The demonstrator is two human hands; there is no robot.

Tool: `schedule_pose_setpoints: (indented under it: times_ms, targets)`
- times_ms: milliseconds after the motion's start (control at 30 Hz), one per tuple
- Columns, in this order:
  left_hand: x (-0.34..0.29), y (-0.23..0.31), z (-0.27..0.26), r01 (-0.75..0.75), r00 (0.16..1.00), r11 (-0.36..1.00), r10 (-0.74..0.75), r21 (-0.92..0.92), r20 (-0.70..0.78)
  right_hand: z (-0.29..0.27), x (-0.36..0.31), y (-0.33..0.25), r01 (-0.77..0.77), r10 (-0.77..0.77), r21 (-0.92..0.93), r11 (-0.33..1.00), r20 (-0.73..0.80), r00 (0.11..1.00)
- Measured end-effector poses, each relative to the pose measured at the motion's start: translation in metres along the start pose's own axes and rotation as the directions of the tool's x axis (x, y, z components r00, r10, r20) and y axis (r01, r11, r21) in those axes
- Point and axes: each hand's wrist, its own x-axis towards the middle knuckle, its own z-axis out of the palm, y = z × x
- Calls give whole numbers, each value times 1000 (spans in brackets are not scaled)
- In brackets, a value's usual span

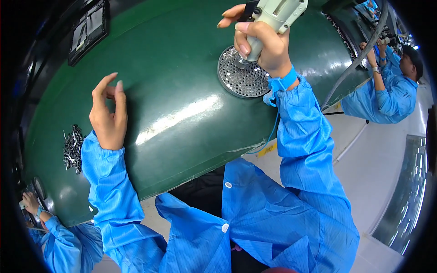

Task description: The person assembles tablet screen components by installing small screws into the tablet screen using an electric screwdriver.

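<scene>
“Green bench (pixel 173 98), with glare across the middle. From your end, how do the hands stand?”

“Well apart. I have the right hand (pixel 273 48) wrapped round a pale power tool (pixel 281 12), nose down over a perforated metal disc (pixel 243 83) on the bench. The left hand (pixel 108 116) holds nothing; its thumb and forefinger stand parted.”

“Is the nose touching the disc?”

“I can't tell; the fingers hide part of it, and I have only this view from above. That's my first worry: pressed down off-square, the nose could skid over the holes or shove the disc sideways.”

“And the left side?”

“The blue sleeve (pixel 105 166) sits just beside a pile of small dark parts (pixel 73 150). If I swept that forearm outward, the cuff could scatter them.”

“Anything trailing?”

“A thin blue cord (pixel 276 125) drops from the wrist strap (pixel 283 82) toward the bench's near edge. Should I reach too far, it could pull tight and check the wrist. There's a grey cable (pixel 364 53) to the right, too; I can't see whether it feeds the tool, but a sleeve might snag it.”
</scene>
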Motion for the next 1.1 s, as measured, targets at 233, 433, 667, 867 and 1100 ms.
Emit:
schedule_pose_setpoints:
  times_ms: [233, 433, 667, 867, 1100]
  targets:
    - [1, -2, 1, 55, 998, 998, -55, -6, 34, 4, -2, -7, -51, 51, 60, 997, -4, 999]
    - [17, 20, 13, 79, 996, 997, -78, -15, 51, -22, 7, -15, -31, 28, 52, 998, 45, 999]
    - [54, 7, 44, -239, 963, 971, 233, 25, 137, 9, -6, -20, -52, 53, -19, 998, 21, 998]
    - [190, 16, 218, 284, 959, 899, -261, -334, 114, 4, -18, -19, -136, 136, 41, 990, 5, 991]
    - [301, 11, 377, 606, 757, 794, -592, 41, 277, 0, -18, -14, -207, 224, 143, 968, -110, 968]
